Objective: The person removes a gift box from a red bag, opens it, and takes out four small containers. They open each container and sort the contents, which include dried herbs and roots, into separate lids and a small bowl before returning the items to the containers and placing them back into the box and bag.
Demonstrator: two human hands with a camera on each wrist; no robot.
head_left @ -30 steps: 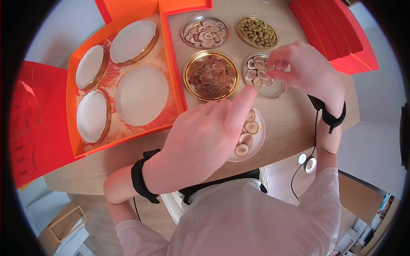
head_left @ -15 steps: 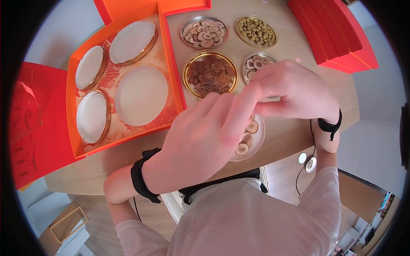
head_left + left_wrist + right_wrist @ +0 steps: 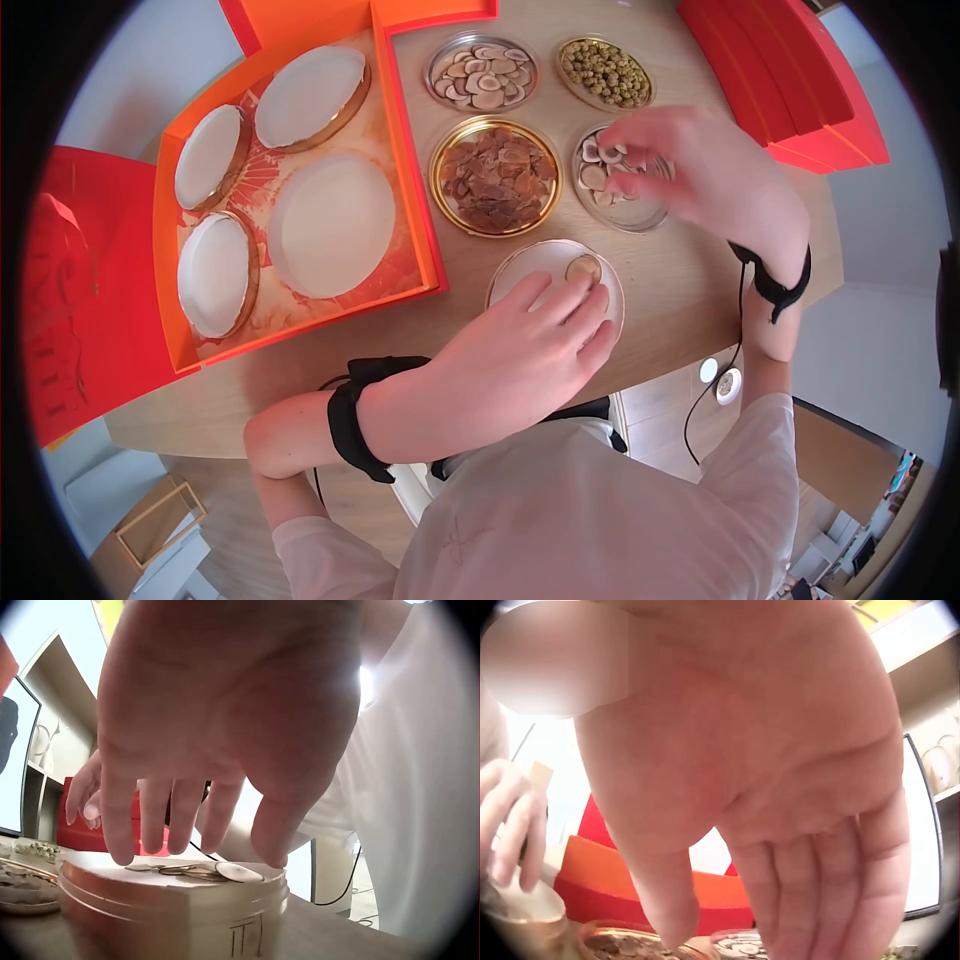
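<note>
In the head view, my left hand point(image 3: 500, 365) hovers palm down over the round white-topped container point(image 3: 515, 268), fingers spread and gripping nothing visible. One pale slice point(image 3: 583, 268) shows beyond its fingertips. The left wrist view has that hand point(image 3: 225, 720) above several thin slices point(image 3: 199, 871) on the container point(image 3: 172, 919). My right hand point(image 3: 715, 170) is over the small clear dish point(image 3: 655, 212) of dark-rimmed slices point(image 3: 594, 178), thumb and fingers apart. Straight fingers of the right hand point(image 3: 757, 772) hang above the dishes in the right wrist view, with nothing seen between them.
Behind stand a gold-rimmed dish of brown flakes point(image 3: 500, 180), a dish of pale slices point(image 3: 485, 78) and one of greenish buds point(image 3: 605, 72). An orange box point(image 3: 425, 225) with white round containers point(image 3: 215, 275) lies left; a red box point(image 3: 790, 80) stands back right.
My right hand came to my left hand over the container, then went back to the clear dish. My left hand has drawn back toward the body and spread its fingers, uncovering more of the container.
</note>
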